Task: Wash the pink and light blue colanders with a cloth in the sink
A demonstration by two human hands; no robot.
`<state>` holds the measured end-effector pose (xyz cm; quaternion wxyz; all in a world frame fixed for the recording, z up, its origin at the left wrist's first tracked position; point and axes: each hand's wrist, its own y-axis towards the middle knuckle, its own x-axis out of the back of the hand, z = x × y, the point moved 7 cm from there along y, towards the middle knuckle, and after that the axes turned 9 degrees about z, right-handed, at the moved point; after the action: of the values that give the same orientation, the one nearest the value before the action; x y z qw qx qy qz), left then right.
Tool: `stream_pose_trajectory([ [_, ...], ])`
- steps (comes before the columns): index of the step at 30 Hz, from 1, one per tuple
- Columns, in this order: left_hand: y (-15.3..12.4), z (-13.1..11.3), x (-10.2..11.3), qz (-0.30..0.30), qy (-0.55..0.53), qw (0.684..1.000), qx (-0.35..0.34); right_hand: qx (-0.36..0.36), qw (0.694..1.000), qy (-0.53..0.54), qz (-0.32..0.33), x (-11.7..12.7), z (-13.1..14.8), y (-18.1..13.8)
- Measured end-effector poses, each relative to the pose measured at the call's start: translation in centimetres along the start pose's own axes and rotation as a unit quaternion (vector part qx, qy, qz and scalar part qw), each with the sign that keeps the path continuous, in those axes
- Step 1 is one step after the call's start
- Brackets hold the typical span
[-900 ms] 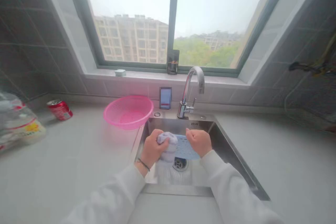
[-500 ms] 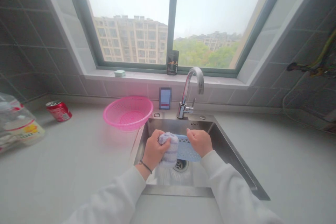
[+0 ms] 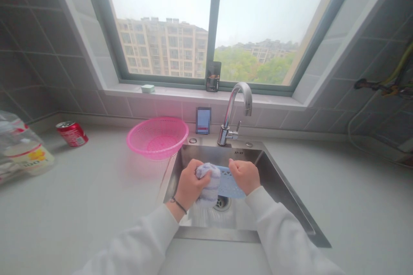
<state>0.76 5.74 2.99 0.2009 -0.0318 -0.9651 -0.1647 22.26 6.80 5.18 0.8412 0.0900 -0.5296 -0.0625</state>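
Over the sink, my left hand is closed round a bunched, fluffy white and lilac striped cloth. The cloth is at the left end of a light blue perforated plastic basket and hides part of it; whether they touch I cannot tell. My right hand is a closed fist gripping the basket's right end. Below the cloth and the basket, the drain shows in part.
A chrome faucet rises behind the sink. Left of it are a phone-like screen against the wall, a pink colander, a red can and a clear plastic bag. A black pouch stands on the sill.
Both hands stay almost where they were, still on the cloth and the basket. The whole view has shifted very slightly.
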Motion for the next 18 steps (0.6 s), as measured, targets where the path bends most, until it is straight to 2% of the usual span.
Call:
stream_pose_trajectory([
  [2,-0.1,-0.3,-0.3,0.015,0.002,1.000,-0.009,0.014,1.000,-0.010,0.016,-0.8,0.9,0.1],
  [4,0.2,0.2,0.3,0.001,0.006,1.000,-0.008,0.020,1.000,0.012,0.008,-0.5,0.7,0.2],
  [8,1.4,1.8,2.6,-0.059,0.019,0.998,0.016,0.001,0.993,0.109,-0.041,2.1,-2.4,0.2],
  [10,1.6,2.2,3.0,-0.073,0.018,0.997,0.026,-0.017,0.989,0.137,-0.055,2.9,-3.6,0.2],
  [13,1.2,1.7,2.2,-0.062,0.010,0.998,0.024,-0.027,0.993,0.100,-0.049,2.5,-3.0,0.0],
  [18,0.0,0.0,-0.1,0.004,0.006,1.000,-0.008,0.005,1.000,0.001,0.013,-0.4,0.4,0.2],
])
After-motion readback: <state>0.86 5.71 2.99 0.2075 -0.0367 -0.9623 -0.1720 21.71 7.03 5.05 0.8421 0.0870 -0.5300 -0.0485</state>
